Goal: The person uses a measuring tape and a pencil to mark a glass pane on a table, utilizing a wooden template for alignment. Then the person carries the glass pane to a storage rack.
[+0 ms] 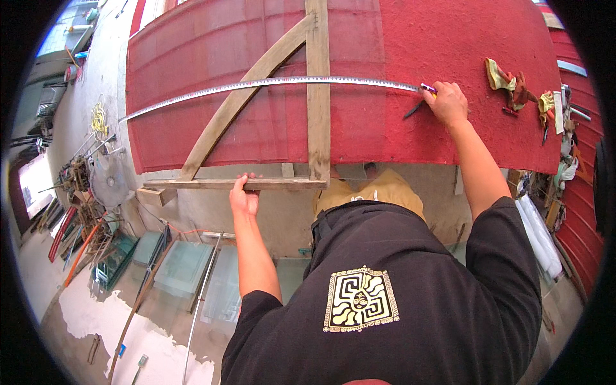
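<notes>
On a red-covered worktable (443, 45) lies a wooden triangle frame (317, 96), with a long upright, a slanted brace and a crossbar. The crossbar runs along the near table edge. My left hand (245, 199) is closed around this crossbar, fingertips over its far side. A silvery measuring tape (282, 81) stretches across the table, over the brace and the upright, from the left edge to my right hand (447, 102). That hand is closed on the tape measure at its right end; a purple and yellow part shows by the fingers. Beside it lies a thin dark object (414, 110).
Work gloves (500, 76) lie toward the table's right end. Glass sheets (183, 263) lean or lie below at the left. A floor fan (108, 179) and tangled scrap stand left of the table. A white roll (539, 237) is at the right, near red corrugated panels (581, 212).
</notes>
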Action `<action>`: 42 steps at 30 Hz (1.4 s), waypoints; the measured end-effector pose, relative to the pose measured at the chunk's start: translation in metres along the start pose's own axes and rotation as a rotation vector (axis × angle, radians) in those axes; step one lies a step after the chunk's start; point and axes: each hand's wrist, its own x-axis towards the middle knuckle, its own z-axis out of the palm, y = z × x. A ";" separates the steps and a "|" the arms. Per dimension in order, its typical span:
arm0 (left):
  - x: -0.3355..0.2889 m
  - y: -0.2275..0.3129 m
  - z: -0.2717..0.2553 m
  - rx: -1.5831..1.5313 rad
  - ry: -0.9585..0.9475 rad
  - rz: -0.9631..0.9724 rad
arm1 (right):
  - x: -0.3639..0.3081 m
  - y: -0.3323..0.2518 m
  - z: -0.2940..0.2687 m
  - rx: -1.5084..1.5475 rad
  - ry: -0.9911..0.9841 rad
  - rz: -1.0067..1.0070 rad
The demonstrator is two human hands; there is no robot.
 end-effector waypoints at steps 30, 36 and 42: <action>0.008 -0.007 0.003 0.006 0.067 0.054 | 0.001 0.009 0.008 0.061 0.133 -0.076; 0.009 -0.007 0.000 0.013 0.029 0.049 | -0.001 0.012 0.008 0.099 0.175 -0.073; 0.013 -0.009 -0.004 -0.028 0.088 0.044 | 0.000 0.006 0.007 0.120 0.169 -0.087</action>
